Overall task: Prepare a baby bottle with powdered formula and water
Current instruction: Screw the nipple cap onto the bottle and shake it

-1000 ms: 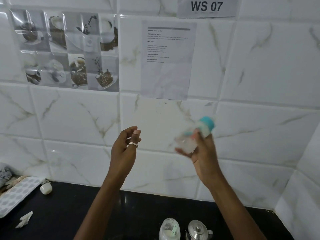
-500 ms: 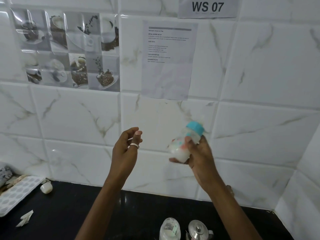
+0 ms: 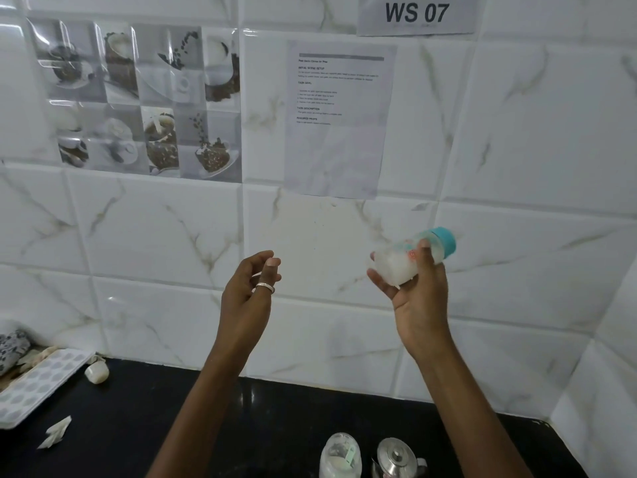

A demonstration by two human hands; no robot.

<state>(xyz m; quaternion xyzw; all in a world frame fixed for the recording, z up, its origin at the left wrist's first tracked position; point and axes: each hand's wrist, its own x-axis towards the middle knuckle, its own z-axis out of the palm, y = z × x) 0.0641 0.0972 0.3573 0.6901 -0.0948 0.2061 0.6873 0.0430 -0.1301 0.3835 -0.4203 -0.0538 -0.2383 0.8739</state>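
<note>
- Both forearms bare, entering from 6 o'clock edge.
- Left forearm (image 3: 206, 391) leaning toward 1 o'clock. Left hand (image 3: 246, 294) hanging raised, holding nothing, fingers curling loosely.
- Right forearm (image 3: 458, 391) leaning toward 11 o'clock. Right hand (image 3: 418, 298) sitting at 3 o'clock of left hand, well apart, gripping baby bottle (image 3: 394, 267); thumb lying across near side, fingertips wrapping around at 9 o'clock side.

The black surface (image 3: 144, 419) runs along the foot of the tiled wall (image 3: 155, 322), low beneath both hands. Far down to the left of the left hand (image 3: 246, 294) lies a white dimpled tray (image 3: 38, 384), with a small white cup (image 3: 97, 371) just beside its far corner and a crumpled scrap of paper (image 3: 57, 432) near its front. Below the gap between that hand and the right hand (image 3: 418, 298), a clear jar (image 3: 339, 455) of white powder stands just beside a steel kettle (image 3: 396, 457).
</note>
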